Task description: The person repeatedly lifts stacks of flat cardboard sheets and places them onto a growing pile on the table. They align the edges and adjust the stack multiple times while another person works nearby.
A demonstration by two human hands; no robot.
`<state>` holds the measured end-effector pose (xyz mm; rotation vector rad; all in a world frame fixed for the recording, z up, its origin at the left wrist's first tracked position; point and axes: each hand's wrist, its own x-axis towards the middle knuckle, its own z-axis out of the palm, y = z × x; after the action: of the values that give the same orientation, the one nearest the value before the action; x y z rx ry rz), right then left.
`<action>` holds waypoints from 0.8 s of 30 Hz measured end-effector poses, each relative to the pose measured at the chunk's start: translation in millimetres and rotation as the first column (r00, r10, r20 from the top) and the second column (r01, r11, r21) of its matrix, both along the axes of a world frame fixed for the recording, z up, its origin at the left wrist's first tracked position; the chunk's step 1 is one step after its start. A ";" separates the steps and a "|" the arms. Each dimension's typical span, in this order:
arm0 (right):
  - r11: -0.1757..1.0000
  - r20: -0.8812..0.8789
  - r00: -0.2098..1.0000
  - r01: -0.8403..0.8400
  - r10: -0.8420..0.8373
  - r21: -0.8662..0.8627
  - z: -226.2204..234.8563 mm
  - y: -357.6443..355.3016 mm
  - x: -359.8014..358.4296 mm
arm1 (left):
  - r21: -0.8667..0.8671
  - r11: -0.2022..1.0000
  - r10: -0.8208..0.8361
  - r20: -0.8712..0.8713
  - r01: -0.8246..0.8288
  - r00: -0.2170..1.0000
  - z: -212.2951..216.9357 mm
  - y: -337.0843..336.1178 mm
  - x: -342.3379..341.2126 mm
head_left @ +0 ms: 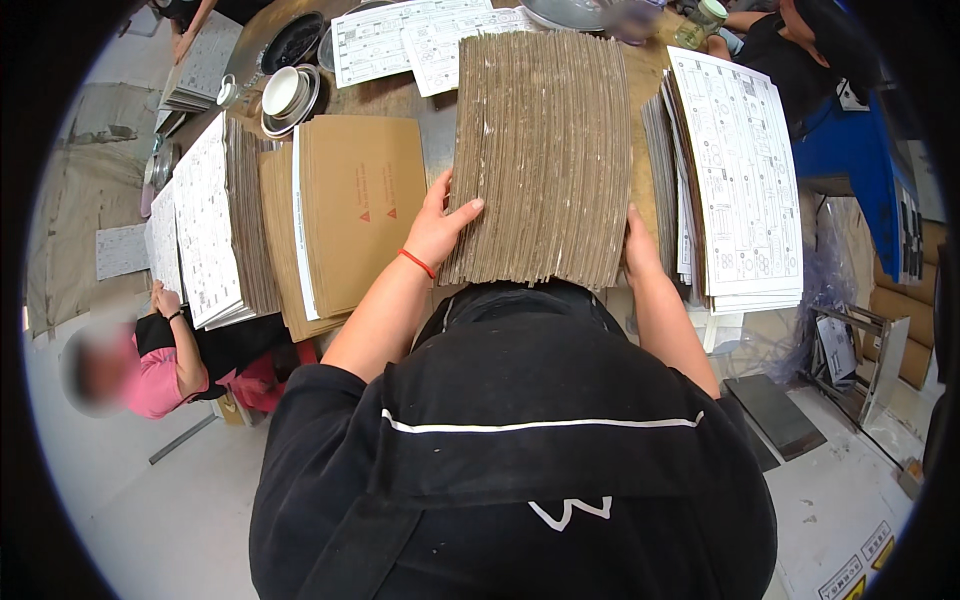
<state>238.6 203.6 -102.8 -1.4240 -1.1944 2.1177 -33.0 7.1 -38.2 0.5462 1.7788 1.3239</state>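
Note:
A thick stack of thin brown cardboard sheets (545,150) stands on edge before me, its rough edges facing up. My left hand (440,225), with a red cord at the wrist, presses its left side, fingers bent behind and thumb over the edges. On the opposite side my right hand (640,245) is closed against the stack; its fingers are partly hidden. To the left lie brown cardboard sheets with small red marks (368,200). At the right leans a stack of white sheets printed with line drawings (745,180).
More printed sheets (205,225) stand at the left, near a co-worker in pink and black (165,365). Further back are loose printed sheets (370,45), white bowls (287,92), a dark pan (292,42) and a glass jar (700,22). Another person (770,60) sits at the far right.

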 end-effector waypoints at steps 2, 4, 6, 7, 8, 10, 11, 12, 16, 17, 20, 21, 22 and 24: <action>0.995 -0.053 0.996 0.073 -0.076 -0.069 21.8 -1.8 -15.7 | -0.002 0.998 -0.055 0.074 0.055 0.996 7.0 -2.0 -6.6; 0.984 -0.073 0.989 0.118 -0.128 -0.130 45.7 -4.7 -31.6 | 0.046 0.995 -0.096 0.124 0.091 0.988 1.6 -1.6 -6.9; 0.972 -0.060 0.986 0.144 -0.158 -0.188 57.9 -6.3 -40.9 | 0.057 0.995 -0.097 0.216 0.087 0.972 0.9 -0.8 -4.8; 0.974 -0.096 0.987 0.105 -0.126 -0.199 59.4 -6.3 -43.2 | 0.043 0.997 -0.076 0.283 0.066 0.956 4.2 0.1 -3.3; 0.976 -0.133 0.987 0.064 -0.093 -0.208 60.0 -5.8 -45.3 | 0.027 0.999 -0.052 0.349 0.046 0.936 6.6 0.5 -1.3; 0.975 -0.167 0.985 0.010 -0.048 -0.223 51.9 -6.4 -45.2 | 0.079 0.996 -0.066 0.348 0.041 0.935 7.4 -6.7 -0.4; 0.974 -0.164 0.986 -0.007 -0.031 -0.226 39.5 -7.9 -43.7 | 0.106 0.994 -0.072 0.347 0.037 0.935 7.4 -12.5 -0.4; 0.972 -0.166 0.986 -0.032 -0.008 -0.234 31.7 -10.2 -44.6 | 0.113 0.994 -0.043 0.347 0.004 0.937 5.3 -22.2 0.1; 0.987 -0.109 0.994 -0.031 0.013 -0.160 48.2 -34.1 -60.7 | 0.100 0.989 0.067 0.374 -0.112 0.925 1.0 -58.1 14.3; 0.983 -0.045 0.999 -0.015 0.007 -0.181 58.0 -33.9 -65.8 | 0.096 0.985 0.098 0.369 -0.143 0.924 -3.3 -61.0 16.5; 0.955 -0.163 0.987 -0.052 0.004 -0.291 47.4 -17.2 -65.2 | 0.052 0.990 0.113 0.263 -0.131 0.958 -6.6 -59.9 17.3; 0.961 -0.130 0.991 -0.056 0.021 -0.272 47.0 -16.7 -63.2 | 0.041 0.993 0.099 0.220 -0.110 0.971 -10.3 -59.3 14.2; 0.966 -0.098 0.994 -0.061 0.037 -0.251 47.9 -15.0 -60.8 | 0.033 0.996 0.080 0.174 -0.087 0.981 -9.1 -57.6 12.6; 0.987 -0.127 0.988 -0.103 0.087 -0.127 42.7 -23.7 -47.4 | 0.074 0.993 0.098 -0.121 -0.090 0.988 -17.0 -59.1 4.8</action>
<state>191.2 179.9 -60.1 -1.2936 -1.1146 2.3527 -28.2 -52.0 -55.2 0.6006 1.8863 1.4478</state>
